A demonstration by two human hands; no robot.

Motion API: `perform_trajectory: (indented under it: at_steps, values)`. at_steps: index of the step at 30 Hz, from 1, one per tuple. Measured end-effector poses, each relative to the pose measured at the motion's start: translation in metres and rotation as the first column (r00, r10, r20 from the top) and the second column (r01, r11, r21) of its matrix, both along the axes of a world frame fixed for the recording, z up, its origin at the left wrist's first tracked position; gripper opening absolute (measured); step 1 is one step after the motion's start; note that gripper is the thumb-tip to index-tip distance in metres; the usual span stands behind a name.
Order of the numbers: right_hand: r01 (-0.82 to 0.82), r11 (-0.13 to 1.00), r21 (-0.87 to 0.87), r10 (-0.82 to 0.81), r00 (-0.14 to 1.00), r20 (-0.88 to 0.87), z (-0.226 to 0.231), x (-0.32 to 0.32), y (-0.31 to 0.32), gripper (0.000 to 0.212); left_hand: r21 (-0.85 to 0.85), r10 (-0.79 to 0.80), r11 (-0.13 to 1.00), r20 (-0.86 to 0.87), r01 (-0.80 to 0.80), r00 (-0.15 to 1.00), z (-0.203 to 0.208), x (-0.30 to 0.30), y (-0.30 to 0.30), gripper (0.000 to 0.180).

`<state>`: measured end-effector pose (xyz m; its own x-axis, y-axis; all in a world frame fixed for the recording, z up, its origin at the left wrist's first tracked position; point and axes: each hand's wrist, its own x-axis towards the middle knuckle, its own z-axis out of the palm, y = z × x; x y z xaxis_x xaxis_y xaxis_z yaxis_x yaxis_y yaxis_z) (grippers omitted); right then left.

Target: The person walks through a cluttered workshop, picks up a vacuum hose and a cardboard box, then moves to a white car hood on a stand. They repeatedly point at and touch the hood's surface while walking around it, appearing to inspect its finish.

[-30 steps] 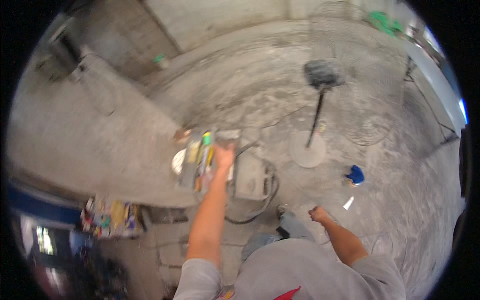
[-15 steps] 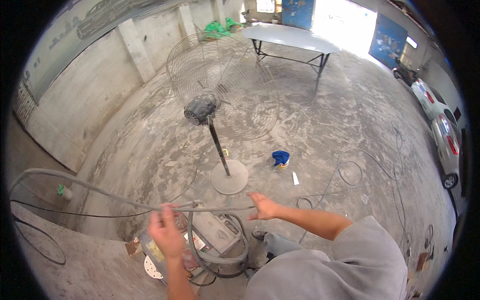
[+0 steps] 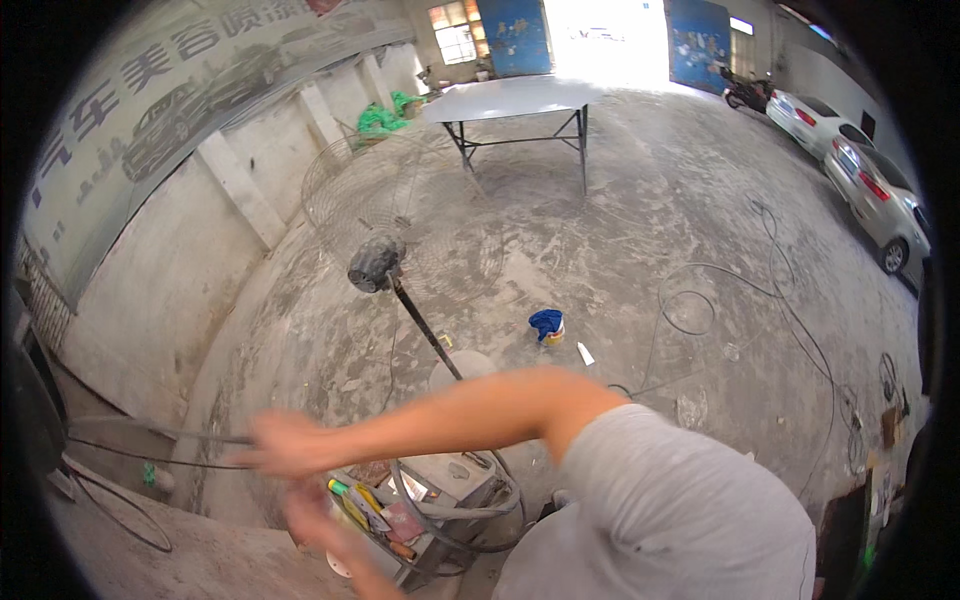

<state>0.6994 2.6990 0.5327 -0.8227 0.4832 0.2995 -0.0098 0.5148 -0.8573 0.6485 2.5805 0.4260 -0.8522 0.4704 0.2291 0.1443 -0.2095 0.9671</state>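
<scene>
Cable (image 3: 150, 432), dark, strung taut at lower left above the grey welding machine (image 3: 450, 480): right hand (image 3: 285, 443) blurred upon it, left hand (image 3: 315, 520) beneath, grips indiscernible; pulling stage, firmer hold needed next.

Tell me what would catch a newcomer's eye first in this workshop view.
Across the lower middle stretches the person's bare right arm, its blurred right hand reaching a dark cable at the left; the blurred left hand hangs just below, over a grey box-shaped machine ringed with hose. Behind them a big pedestal fan with a wire cage stands on the dusty concrete floor. Far back, a grey table sits before a bright doorway.
</scene>
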Motion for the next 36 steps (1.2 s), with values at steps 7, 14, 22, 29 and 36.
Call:
perform_trajectory:
  at_steps: [7,14,22,29,36]
  values:
    - [-0.136,0.989,0.065,0.149,0.945,-0.292,0.146,-0.093,-0.054,0.013,0.072,-0.62,0.775,-0.102,0.627,0.778,-0.092,0.124,0.054,0.033]
    - [-0.449,0.859,0.248,0.393,0.887,0.243,0.052,0.046,-0.011,0.053,0.159,-0.79,0.608,0.029,0.778,0.612,-0.045,0.133,0.03,0.029]
    - [0.312,0.944,-0.104,-0.284,0.934,0.218,-0.134,0.255,0.072,0.03,-0.181,-0.727,0.683,-0.065,0.708,0.684,0.027,0.11,0.016,0.03]
    - [0.35,0.922,-0.166,-0.286,0.904,0.317,-0.292,0.364,0.011,0.044,0.136,-0.258,0.927,-0.442,0.348,0.859,0.176,-0.037,0.011,0.041]
    - [0.105,0.921,0.375,-0.103,0.994,-0.026,-0.232,0.284,-0.028,0.017,0.291,-0.094,0.942,-0.256,0.17,0.962,0.16,-0.1,-0.039,0.064]
